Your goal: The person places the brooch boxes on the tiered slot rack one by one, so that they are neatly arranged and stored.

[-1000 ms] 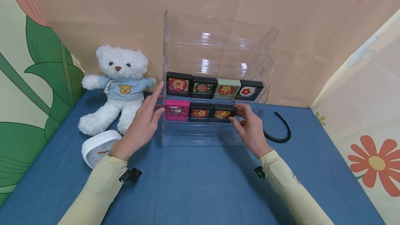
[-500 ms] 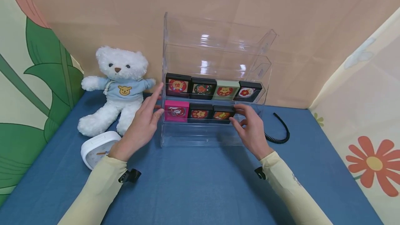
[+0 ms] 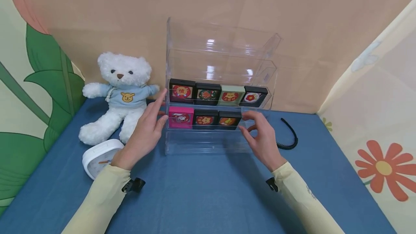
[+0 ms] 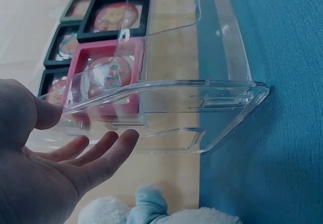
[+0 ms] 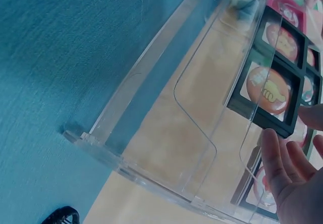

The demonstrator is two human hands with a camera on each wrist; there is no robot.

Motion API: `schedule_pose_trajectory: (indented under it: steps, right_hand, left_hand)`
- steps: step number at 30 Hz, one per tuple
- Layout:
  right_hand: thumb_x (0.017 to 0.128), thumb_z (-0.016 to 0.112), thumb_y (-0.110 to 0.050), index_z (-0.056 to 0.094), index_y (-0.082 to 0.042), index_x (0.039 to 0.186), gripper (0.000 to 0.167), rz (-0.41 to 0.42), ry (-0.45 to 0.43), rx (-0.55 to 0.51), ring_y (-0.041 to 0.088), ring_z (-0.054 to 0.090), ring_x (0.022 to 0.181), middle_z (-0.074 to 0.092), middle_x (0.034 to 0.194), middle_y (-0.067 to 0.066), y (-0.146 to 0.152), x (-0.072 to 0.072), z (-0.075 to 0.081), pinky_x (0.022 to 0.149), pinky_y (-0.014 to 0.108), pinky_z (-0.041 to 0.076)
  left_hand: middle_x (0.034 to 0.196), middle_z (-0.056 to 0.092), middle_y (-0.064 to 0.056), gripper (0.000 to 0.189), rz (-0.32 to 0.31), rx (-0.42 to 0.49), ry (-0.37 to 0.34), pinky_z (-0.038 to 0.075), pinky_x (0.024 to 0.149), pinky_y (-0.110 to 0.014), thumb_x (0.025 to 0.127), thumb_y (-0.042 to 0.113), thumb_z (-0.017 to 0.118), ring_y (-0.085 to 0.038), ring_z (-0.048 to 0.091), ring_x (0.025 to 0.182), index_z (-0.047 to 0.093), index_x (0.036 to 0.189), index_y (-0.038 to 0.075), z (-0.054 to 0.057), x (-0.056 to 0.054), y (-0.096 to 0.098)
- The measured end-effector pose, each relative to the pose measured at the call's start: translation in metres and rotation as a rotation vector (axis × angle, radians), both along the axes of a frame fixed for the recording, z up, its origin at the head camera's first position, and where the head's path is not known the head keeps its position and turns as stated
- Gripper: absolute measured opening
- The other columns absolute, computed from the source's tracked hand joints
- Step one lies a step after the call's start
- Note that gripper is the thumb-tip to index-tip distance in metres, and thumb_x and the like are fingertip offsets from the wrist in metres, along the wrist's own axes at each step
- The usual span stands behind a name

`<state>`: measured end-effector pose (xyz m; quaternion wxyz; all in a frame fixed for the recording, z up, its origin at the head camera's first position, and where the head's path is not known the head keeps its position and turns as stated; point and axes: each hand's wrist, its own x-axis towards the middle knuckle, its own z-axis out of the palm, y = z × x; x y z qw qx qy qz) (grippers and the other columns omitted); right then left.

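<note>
A clear acrylic tiered rack (image 3: 208,147) stands on the blue table, with small framed boxes on two of its tiers. My left hand (image 3: 143,133) lies along the rack's left side, fingers straight; in the left wrist view its thumb is near the clear side panel, beside the pink box (image 4: 103,80). At the right end of the lower row is a black box (image 3: 229,120) with an orange picture. My right hand (image 3: 261,136) is beside it, thumb and forefinger apart, the fingertips (image 5: 270,135) right at the box's edge. Between the pink box and that one sits another black box (image 3: 205,119).
The upper row holds black boxes (image 3: 182,90) and a pale green one (image 3: 231,95). Left of the rack sit a white teddy bear (image 3: 125,78) in a blue top and a white clock (image 3: 100,158). A black coiled cord (image 3: 287,146) lies to the right.
My right thumb and forefinger have eased slightly off the right-hand black box. The left hand keeps its place at the rack's side. The head view has shifted a little.
</note>
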<state>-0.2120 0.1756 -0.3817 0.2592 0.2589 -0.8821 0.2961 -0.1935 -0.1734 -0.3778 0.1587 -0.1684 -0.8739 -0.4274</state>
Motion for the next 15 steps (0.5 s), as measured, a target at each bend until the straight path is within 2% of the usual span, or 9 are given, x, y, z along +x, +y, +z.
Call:
schedule_pose_trajectory:
  steps: [4,8,12,15]
  right_hand:
    - [0.087,0.081,-0.007,0.057,-0.007,0.131,0.05,-0.002,0.003,0.027,0.02,0.064,0.097,0.061,0.123,0.01,0.001,0.002,0.0,0.068,0.036,0.06]
    - [0.088,0.08,-0.01,0.057,-0.009,0.13,0.048,-0.017,0.005,0.05,0.019,0.065,0.09,0.06,0.124,0.009,0.004,0.004,-0.001,0.068,0.034,0.06]
    - [0.091,0.076,-0.007,0.056,-0.007,0.13,0.044,-0.015,0.012,0.057,0.021,0.066,0.085,0.06,0.126,0.009,0.01,0.006,-0.003,0.07,0.038,0.06]
    - [0.093,0.073,-0.005,0.057,-0.006,0.13,0.04,-0.028,0.036,0.061,0.022,0.066,0.085,0.06,0.126,0.01,0.02,0.007,-0.003,0.072,0.041,0.059]
  left_hand:
    - [0.152,0.035,-0.02,0.081,0.041,-0.001,0.005,0.05,0.093,-0.059,0.103,0.003,0.056,-0.039,0.052,0.125,0.009,0.165,0.026,0.0,-0.001,-0.002]
    - [0.152,0.034,-0.022,0.082,0.083,-0.001,0.003,0.052,0.092,-0.058,0.102,0.006,0.059,-0.04,0.049,0.127,0.008,0.165,0.017,0.001,-0.001,-0.005]
    - [0.15,0.035,-0.025,0.073,0.11,-0.028,0.03,0.048,0.096,-0.06,0.103,0.008,0.057,-0.042,0.045,0.129,0.014,0.163,0.007,0.0,0.006,-0.017]
    - [0.146,0.038,-0.027,0.065,0.134,-0.071,0.075,0.04,0.102,-0.064,0.104,0.01,0.055,-0.044,0.042,0.13,0.022,0.159,0.001,0.001,0.011,-0.029]
